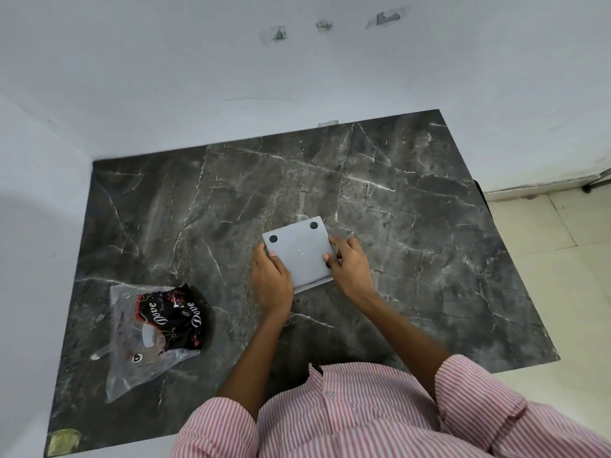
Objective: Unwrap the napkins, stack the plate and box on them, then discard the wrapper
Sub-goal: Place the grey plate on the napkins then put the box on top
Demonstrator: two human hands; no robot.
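Flat grey square box [301, 252] with two black round feet, mid dark marble table [413, 206]. Gripped at both sides by left hand [269, 279] and right hand [352, 267], fingers curled over edges. Clear Dove wrapper [155, 332] crumpled off left.

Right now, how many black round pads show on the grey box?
2: one at its far-left corner, one at its far-right corner. Both hands cover the near corners, possibly hiding more.

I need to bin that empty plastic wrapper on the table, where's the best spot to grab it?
Pinch the wrapper at its bunched black printed end, coming from above on the side nearest the left hand. That end is crumpled and stands up off the marble table, while the clear part lies flat and offers little to grip.
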